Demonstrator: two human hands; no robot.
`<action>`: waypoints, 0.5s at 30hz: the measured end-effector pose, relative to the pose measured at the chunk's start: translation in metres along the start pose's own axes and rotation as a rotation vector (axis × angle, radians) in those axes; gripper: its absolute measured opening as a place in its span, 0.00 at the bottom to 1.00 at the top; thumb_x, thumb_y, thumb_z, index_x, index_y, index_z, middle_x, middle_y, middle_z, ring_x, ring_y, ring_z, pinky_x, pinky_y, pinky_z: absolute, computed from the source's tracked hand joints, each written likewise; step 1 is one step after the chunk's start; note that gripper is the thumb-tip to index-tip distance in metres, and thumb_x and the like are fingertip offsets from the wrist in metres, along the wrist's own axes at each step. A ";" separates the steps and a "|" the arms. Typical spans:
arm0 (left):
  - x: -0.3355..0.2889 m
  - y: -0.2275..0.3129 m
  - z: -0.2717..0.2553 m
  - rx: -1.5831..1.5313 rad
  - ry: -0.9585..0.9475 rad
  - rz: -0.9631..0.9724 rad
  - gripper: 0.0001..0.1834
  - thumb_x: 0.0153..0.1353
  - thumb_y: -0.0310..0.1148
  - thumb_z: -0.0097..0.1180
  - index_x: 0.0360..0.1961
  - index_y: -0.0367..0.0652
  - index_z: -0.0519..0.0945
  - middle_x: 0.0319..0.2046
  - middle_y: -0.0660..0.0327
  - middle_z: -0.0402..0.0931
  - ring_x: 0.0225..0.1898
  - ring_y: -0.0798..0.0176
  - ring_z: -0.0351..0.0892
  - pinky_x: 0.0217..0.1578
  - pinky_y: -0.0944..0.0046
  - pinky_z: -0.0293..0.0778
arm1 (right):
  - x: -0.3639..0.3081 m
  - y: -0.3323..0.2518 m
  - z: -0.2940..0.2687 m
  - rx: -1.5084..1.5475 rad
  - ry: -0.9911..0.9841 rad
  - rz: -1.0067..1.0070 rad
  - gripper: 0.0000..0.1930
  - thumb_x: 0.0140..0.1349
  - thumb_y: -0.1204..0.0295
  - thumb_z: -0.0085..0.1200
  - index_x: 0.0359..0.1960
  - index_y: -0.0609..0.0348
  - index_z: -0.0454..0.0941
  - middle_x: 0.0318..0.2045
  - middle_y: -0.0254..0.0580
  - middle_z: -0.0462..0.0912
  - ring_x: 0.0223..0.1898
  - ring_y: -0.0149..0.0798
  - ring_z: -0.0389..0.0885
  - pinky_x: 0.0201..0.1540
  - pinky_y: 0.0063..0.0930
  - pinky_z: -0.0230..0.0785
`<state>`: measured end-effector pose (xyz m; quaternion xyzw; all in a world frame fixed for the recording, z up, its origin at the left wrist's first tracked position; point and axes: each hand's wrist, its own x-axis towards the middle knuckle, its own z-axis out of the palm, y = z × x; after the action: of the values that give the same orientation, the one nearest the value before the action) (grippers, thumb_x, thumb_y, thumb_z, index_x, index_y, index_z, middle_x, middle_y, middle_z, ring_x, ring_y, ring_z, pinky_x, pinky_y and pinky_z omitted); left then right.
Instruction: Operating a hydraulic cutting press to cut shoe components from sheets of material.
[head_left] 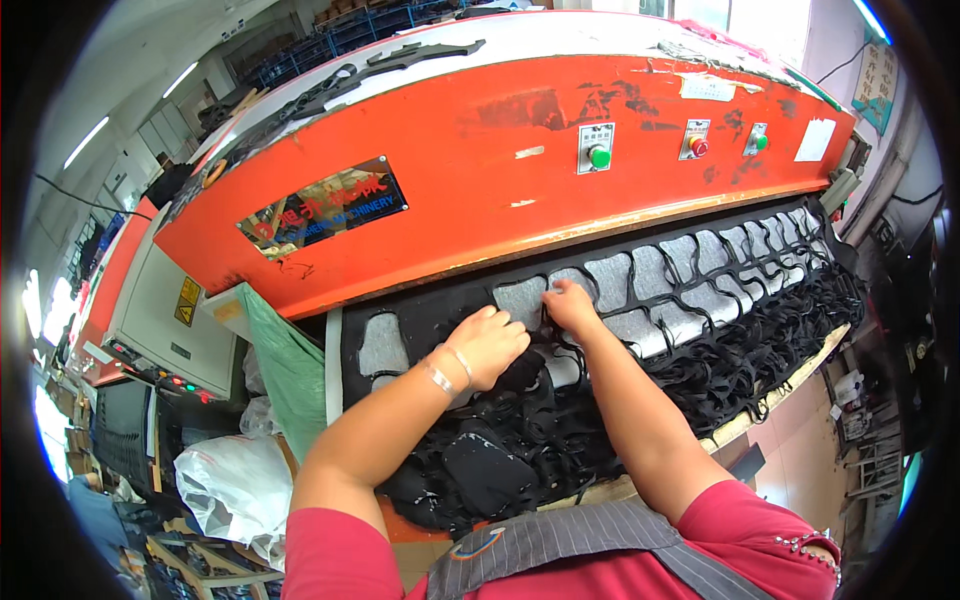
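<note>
Mid-frame: left hand (490, 345) curled, knuckles down, pinning the black die-cut sheet (600, 300) flat on the surface under the orange press (480, 170). Right hand (572, 303) pinches a cutout edge, lifting it from the grey pad (640, 275). Loose black scrap (520, 450) heaps at lower centre.

Both your forearms come up from the lower edge and angle inward, so the hands sit just beside each other, a narrow gap between them. Your left hand (490, 343) is curled, knuckles up, fingers tucked under and out of sight, a thin bangle at the wrist. Your right hand (570, 303) lies a touch further forward, palm down, fingers bent and pinched together at the tips. Both elbows are bent, upper arms in short red sleeves.
</note>
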<state>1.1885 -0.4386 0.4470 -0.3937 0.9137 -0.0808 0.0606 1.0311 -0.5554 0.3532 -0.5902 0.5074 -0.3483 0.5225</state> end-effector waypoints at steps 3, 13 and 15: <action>-0.038 0.015 -0.001 -0.002 0.130 -0.090 0.13 0.42 0.28 0.59 0.33 0.45 0.76 0.39 0.64 0.73 0.37 0.59 0.71 0.39 0.61 0.67 | 0.002 -0.032 0.028 -0.416 0.296 -0.602 0.22 0.52 0.69 0.56 0.48 0.66 0.74 0.44 0.61 0.78 0.50 0.59 0.74 0.56 0.44 0.67; -0.133 0.052 -0.055 -0.185 0.319 -0.261 0.33 0.29 0.34 0.69 0.44 0.46 0.75 0.44 0.63 0.73 0.44 0.56 0.71 0.46 0.57 0.65 | 0.013 -0.061 0.085 -0.645 -0.240 0.084 0.27 0.50 0.51 0.62 0.43 0.64 0.82 0.47 0.56 0.81 0.52 0.50 0.79 0.55 0.35 0.70; -0.138 0.052 -0.065 -0.270 0.393 -0.351 0.35 0.28 0.36 0.71 0.45 0.46 0.75 0.44 0.62 0.73 0.47 0.55 0.71 0.48 0.56 0.65 | 0.018 -0.058 0.089 -0.655 -0.281 0.110 0.28 0.49 0.53 0.64 0.44 0.64 0.82 0.49 0.54 0.80 0.52 0.49 0.79 0.55 0.35 0.71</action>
<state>1.2341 -0.2964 0.5075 -0.5271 0.8283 -0.0422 -0.1851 1.1328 -0.5532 0.3886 -0.7401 0.5464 -0.0540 0.3883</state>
